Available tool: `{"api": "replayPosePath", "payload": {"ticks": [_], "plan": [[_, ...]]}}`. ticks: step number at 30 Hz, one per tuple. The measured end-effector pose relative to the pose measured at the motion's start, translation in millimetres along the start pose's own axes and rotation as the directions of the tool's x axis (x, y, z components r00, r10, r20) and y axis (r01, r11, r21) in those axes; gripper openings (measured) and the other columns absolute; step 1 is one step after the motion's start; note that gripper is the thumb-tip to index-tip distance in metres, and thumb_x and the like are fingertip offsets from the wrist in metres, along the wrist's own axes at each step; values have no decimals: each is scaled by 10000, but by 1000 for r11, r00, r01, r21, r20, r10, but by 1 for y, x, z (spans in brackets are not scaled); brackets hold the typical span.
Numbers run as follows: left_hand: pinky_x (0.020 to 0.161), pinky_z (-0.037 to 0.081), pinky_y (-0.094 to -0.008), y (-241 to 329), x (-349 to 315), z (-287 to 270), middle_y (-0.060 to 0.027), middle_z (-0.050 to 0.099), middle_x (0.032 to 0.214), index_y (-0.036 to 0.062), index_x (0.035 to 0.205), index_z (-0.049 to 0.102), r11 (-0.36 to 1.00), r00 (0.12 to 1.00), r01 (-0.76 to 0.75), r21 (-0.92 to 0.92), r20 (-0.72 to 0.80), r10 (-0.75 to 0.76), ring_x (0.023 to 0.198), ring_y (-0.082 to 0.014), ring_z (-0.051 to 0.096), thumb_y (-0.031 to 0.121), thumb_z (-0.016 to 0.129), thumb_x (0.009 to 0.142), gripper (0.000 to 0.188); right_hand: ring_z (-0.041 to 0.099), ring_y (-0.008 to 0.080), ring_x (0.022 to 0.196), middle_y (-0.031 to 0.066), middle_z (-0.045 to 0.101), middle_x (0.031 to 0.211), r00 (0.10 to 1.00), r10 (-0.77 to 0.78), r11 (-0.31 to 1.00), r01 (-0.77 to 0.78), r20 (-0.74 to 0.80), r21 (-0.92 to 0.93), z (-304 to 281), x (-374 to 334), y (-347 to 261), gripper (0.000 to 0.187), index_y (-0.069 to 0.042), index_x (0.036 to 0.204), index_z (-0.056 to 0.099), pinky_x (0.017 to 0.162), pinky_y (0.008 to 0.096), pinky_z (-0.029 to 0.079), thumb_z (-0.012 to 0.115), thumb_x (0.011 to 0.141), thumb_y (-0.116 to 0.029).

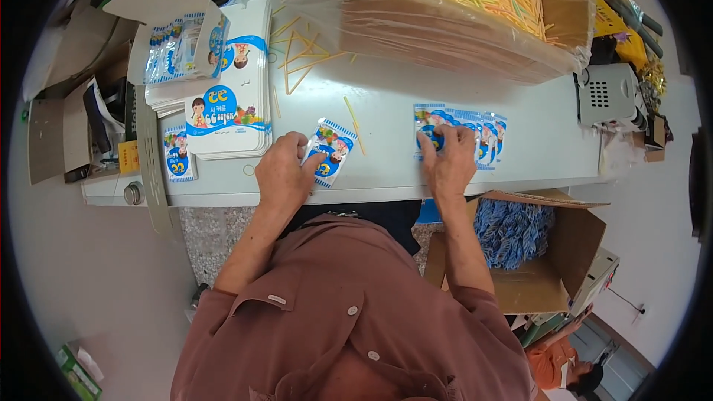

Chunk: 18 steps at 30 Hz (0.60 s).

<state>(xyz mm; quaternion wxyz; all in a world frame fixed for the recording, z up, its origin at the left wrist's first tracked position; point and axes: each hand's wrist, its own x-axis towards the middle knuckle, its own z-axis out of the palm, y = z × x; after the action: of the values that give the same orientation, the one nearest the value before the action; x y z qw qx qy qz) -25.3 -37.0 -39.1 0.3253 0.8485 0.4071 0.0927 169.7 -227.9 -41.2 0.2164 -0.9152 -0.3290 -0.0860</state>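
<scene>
A small blue-and-white printed packet [338, 150] lies tilted near the table's front edge, pinched at its left side by my left hand [285, 172], thumb over its face. To the right, a row of overlapping packets [488, 134] of the same kind lies flat on the table. My right hand [451, 162] curls over the left part of this row, thumb and fingers closed on the packets there. How many it grips is hidden under the fingers. Between my hands, a yellow stick [355, 125] rests beside the left packet.
A big plastic-lined carton [445, 37] of yellow and orange sticks stands at the back. Left are stacked printed flat boxes [245, 104], an open box of packets [174, 48] and a single packet [178, 154]. Loose sticks [301, 67] lie behind. A carton with blue packets [512, 234] stands below right.
</scene>
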Motion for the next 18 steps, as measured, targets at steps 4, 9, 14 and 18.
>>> {"api": "replayPosePath", "payload": {"ticks": [4, 9, 14, 18], "plan": [[568, 493, -319, -5, -3, 8, -82, 652, 719, 33, 877, 664, 991, 991, -78, -112, -113, 65, 625, -205, 630, 152, 838, 730, 257, 613, 320, 900, 145, 589, 1025, 999, 30, 998, -31, -14, -58, -2, 3, 11, 301, -98, 982, 685, 726, 413, 520, 816, 772, -268], [572, 497, -308, -6, -3, 6, -83, 653, 728, 24, 882, 662, 981, 991, -85, -175, -120, 65, 625, -188, 628, 132, 834, 737, 250, 591, 294, 875, 135, 579, 1005, 999, 11, 1000, -11, -37, 13, -13, 15, 5, 247, -72, 964, 677, 747, 374, 502, 790, 817, -235], [572, 489, -297, -2, -3, 2, -76, 632, 712, 16, 872, 657, 957, 998, 27, -288, -53, -44, 602, -167, 597, 103, 825, 747, 227, 551, 181, 801, 91, 592, 972, 988, -75, 968, 105, -137, 227, -47, 50, -17, 151, -41, 954, 655, 675, 294, 466, 741, 862, -124], [573, 482, -288, -6, -1, 7, -70, 618, 687, 12, 864, 658, 960, 1000, -9, -281, -20, 4, 598, -150, 572, 99, 808, 772, 196, 507, 118, 686, 56, 625, 934, 950, -193, 895, 274, -247, 353, -87, 102, -38, 92, -30, 918, 644, 605, 239, 415, 717, 862, -40]]}}
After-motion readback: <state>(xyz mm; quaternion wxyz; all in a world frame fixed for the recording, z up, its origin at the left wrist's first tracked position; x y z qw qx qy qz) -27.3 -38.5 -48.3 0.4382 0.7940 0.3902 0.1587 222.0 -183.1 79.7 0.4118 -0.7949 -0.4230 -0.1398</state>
